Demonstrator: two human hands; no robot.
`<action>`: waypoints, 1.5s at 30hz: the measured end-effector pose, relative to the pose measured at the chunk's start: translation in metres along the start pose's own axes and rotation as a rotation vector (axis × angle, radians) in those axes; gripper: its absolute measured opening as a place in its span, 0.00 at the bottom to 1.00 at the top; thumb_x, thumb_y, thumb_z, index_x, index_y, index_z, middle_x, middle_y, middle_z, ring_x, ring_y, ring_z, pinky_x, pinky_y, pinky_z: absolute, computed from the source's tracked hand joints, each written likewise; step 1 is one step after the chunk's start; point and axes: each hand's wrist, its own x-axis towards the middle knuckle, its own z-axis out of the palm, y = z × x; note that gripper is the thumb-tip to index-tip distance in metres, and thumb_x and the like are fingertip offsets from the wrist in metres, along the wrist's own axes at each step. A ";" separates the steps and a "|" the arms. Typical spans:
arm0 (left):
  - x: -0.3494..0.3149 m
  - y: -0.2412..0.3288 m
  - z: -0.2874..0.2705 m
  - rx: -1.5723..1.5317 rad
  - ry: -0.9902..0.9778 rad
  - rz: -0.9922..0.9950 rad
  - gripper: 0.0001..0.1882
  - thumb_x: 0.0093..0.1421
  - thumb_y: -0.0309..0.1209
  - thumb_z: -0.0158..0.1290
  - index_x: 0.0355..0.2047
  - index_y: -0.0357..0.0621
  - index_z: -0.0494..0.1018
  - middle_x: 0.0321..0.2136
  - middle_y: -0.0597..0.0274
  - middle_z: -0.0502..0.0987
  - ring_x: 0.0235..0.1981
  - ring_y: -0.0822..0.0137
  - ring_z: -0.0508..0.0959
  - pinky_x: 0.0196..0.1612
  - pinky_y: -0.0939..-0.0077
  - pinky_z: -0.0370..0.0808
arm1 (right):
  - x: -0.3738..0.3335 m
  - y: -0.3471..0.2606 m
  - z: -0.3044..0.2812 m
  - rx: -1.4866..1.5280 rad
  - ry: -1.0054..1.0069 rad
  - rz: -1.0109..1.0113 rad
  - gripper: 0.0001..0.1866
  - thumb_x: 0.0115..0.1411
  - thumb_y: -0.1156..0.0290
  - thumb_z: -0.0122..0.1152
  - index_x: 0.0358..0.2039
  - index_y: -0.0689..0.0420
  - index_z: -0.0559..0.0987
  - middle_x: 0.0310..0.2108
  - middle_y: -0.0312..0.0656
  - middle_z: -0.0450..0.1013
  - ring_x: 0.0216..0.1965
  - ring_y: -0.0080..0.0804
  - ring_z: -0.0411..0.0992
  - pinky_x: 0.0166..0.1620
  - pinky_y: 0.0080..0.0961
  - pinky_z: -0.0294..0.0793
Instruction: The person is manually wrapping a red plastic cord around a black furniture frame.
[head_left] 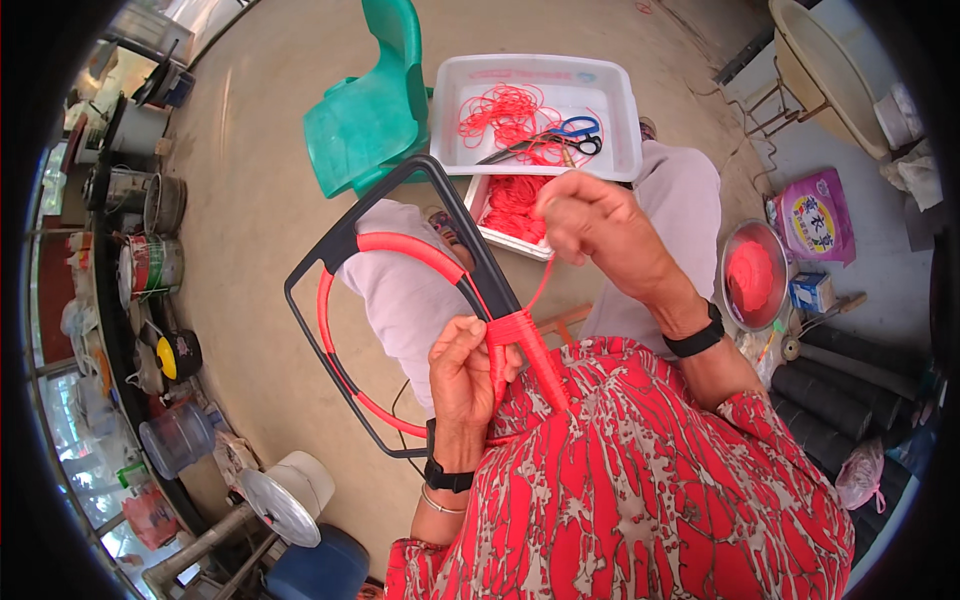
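Note:
Across my lap leans a black frame (430, 190) with a round inner ring, parts of both wrapped in red cord (543, 365). My left hand (462, 370) is closed on the wrapped frame where ring and bar meet. Higher up, my right hand (597, 225) has its fingers curled together. A loose strand of red cord (541, 287) rises from the wrapping to these fingers, which seem to pinch it; the fingertips partly hide the grip. Beyond the hands, a small white box (515, 243) holds a bundle of red cord (515, 205).
A white tray (455, 150) with tangled red cord and blue-handled scissors (578, 132) stands ahead. Left of it is a green plastic chair (365, 130). On the right are a metal bowl (735, 300) with something red and a purple bag (815, 215). Shelves and pots line the left.

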 end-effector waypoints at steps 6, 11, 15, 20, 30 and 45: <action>-0.003 -0.004 0.015 0.023 0.178 0.179 0.08 0.60 0.22 0.48 0.41 0.34 0.68 0.36 0.51 0.76 0.33 0.59 0.79 0.30 0.64 0.80 | 0.001 0.024 0.037 -0.818 -0.338 -0.353 0.05 0.56 0.72 0.58 0.32 0.58 0.77 0.21 0.42 0.73 0.24 0.37 0.74 0.28 0.30 0.70; -0.008 -0.007 0.012 0.010 0.093 0.265 0.12 0.59 0.21 0.49 0.45 0.33 0.69 0.40 0.55 0.75 0.41 0.62 0.77 0.45 0.67 0.76 | -0.002 0.023 0.053 -1.130 -0.316 -0.488 0.04 0.54 0.71 0.58 0.28 0.57 0.75 0.20 0.45 0.71 0.24 0.45 0.73 0.26 0.37 0.68; -0.007 -0.007 0.006 0.025 0.102 0.226 0.13 0.59 0.19 0.49 0.46 0.33 0.70 0.43 0.55 0.74 0.47 0.64 0.74 0.54 0.70 0.70 | -0.001 0.026 0.054 -1.103 -0.300 -0.455 0.04 0.55 0.71 0.57 0.27 0.56 0.73 0.18 0.44 0.70 0.22 0.47 0.71 0.25 0.39 0.66; -0.006 -0.009 -0.003 -0.029 0.073 0.202 0.11 0.59 0.18 0.50 0.43 0.33 0.71 0.45 0.56 0.73 0.48 0.64 0.73 0.54 0.69 0.70 | -0.001 0.017 0.059 -1.113 -0.351 -0.392 0.05 0.52 0.72 0.56 0.29 0.58 0.73 0.17 0.50 0.71 0.23 0.52 0.72 0.27 0.42 0.67; -0.002 -0.006 0.012 -0.018 0.134 0.220 0.10 0.62 0.24 0.49 0.44 0.36 0.69 0.42 0.55 0.74 0.44 0.63 0.75 0.45 0.67 0.77 | 0.006 0.020 0.056 -1.065 -0.387 -0.318 0.06 0.54 0.70 0.54 0.32 0.57 0.74 0.19 0.49 0.71 0.25 0.50 0.73 0.29 0.43 0.67; 0.006 0.003 0.001 -0.131 0.201 0.015 0.06 0.59 0.25 0.47 0.35 0.37 0.70 0.31 0.55 0.77 0.32 0.59 0.78 0.34 0.60 0.78 | -0.024 0.013 0.020 -0.881 -0.071 -0.351 0.06 0.53 0.77 0.61 0.33 0.61 0.77 0.27 0.38 0.73 0.31 0.27 0.71 0.36 0.24 0.70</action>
